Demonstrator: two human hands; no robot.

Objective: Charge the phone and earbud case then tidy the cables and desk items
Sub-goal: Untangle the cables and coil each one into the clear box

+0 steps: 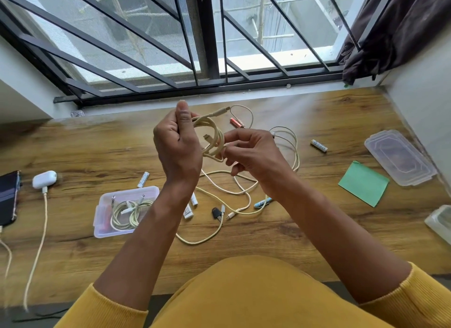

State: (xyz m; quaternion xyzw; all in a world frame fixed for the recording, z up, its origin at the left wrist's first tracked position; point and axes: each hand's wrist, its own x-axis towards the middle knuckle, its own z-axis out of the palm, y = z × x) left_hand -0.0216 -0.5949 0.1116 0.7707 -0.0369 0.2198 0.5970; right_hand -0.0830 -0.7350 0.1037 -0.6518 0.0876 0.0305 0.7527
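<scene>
The left hand (177, 142) gripped a coiled cream cable (211, 137) at centre; the right hand (251, 154) pinched its loops. Light and limp, it looked best held across the bundle. At seven o'clock, a plastic box (127, 210) held two coils. Roughly five batteries were scattered around.

Phone (8, 197) cut by left edge; battery (188, 211) print unreadable.

A barred window (207, 34) is seen behind a wooden counter (317, 230). A dark curtain (390, 34) is bunched at the right. White walls (427, 95) are seen at both sides.
</scene>
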